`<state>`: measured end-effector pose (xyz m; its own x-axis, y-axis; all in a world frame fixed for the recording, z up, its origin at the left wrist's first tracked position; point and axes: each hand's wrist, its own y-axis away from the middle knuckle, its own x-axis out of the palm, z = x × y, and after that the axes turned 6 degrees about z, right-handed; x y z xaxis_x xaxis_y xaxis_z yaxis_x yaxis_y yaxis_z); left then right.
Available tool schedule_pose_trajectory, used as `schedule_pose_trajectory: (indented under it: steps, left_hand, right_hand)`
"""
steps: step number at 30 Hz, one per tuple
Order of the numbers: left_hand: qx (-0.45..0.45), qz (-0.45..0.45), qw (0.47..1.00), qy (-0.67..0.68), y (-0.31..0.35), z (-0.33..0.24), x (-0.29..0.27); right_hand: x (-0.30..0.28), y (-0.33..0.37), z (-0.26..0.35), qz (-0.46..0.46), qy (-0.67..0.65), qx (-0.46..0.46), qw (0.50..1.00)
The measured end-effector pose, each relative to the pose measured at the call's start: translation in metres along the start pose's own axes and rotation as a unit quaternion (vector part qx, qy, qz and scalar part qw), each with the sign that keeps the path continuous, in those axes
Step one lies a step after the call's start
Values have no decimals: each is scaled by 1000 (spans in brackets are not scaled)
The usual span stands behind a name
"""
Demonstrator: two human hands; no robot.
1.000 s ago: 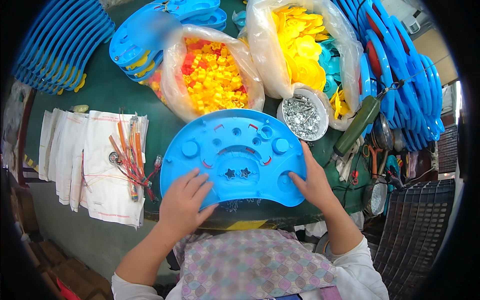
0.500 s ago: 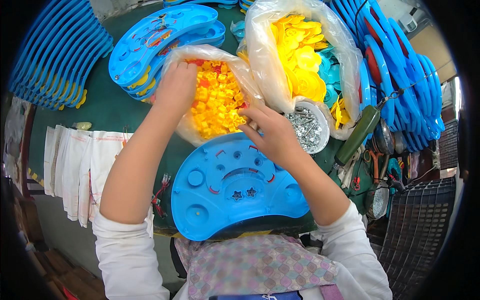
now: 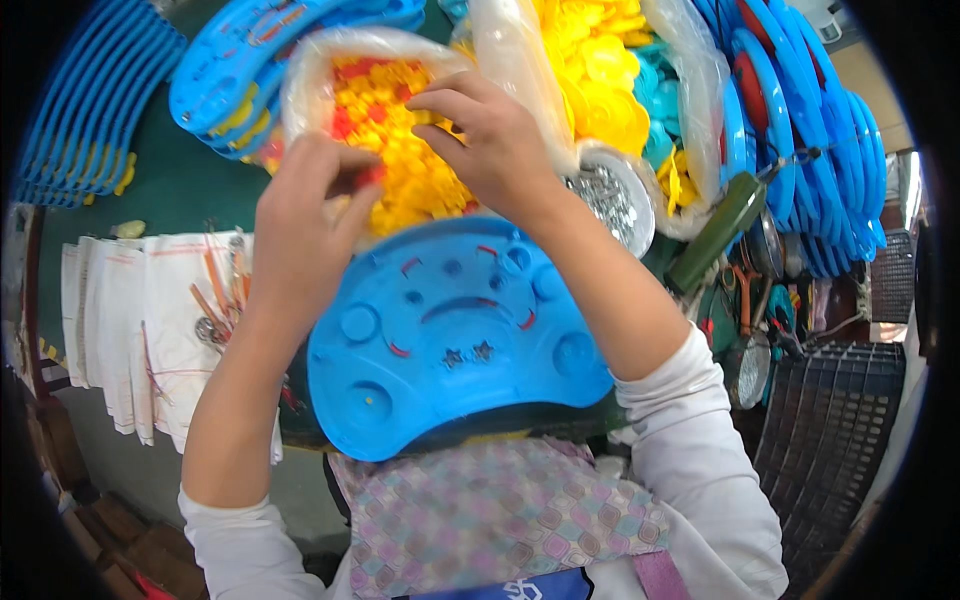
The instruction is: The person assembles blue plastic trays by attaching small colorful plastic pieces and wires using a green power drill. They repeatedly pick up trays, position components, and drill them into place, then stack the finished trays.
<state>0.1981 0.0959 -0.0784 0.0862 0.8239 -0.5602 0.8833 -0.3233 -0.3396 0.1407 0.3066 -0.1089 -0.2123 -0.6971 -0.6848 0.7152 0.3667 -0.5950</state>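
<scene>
My left hand (image 3: 305, 225) is closed in a pinch at the near left edge of a clear plastic bag of small parts. A small red plastic piece (image 3: 370, 176) shows between its thumb and fingers, blurred by motion. Over the bag, my right hand (image 3: 490, 140) has its fingers bent but apart, with nothing visible in them. Beneath it lie many small yellow star-shaped pieces (image 3: 415, 185), with red ones mixed in toward the far left. A blue curved plastic shell (image 3: 450, 370) lies nearest me, hollow side up, with two star-shaped openings and several red strips.
A bowl of screws (image 3: 645, 215) stands right of the shell. Behind it is a bag of yellow and teal parts (image 3: 605, 100). Blue shells are stacked at far left (image 3: 90, 100) and right (image 3: 790, 130). A green-handled tool (image 3: 715, 235) hangs at right; white cloths (image 3: 150, 330) drape at left.
My left hand has come out of the bag toward me with a red piece. My right hand has moved up and left over the bag. The whole view has shifted slightly.
</scene>
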Motion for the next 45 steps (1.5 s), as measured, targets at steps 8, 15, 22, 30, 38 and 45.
schedule_pose_trajectory:
  steps: [8, 15, 22, 30, 38, 45]
  left_hand:
    - [32, 229, 973, -2, 117, -22, 54]
    - [74, 237, 966, -74, 119, -21, 64]
    - [92, 222, 969, -55, 120, -16, 63]
    - [110, 191, 969, -108, 125, -20, 69]
    - [172, 247, 948, -106, 120, -5, 53]
    - [67, 188, 978, -62, 138, -36, 51]
  right_hand:
    - [-45, 154, 88, 281, 16, 4, 960]
    - [-46, 165, 92, 278, 39, -6, 960]
    - [-40, 165, 86, 248, 26, 29, 968]
    - [-44, 163, 99, 207, 20, 60, 976]
    - [-87, 180, 108, 304, -29, -75, 949]
    - [-76, 203, 111, 332, 113, -132, 927]
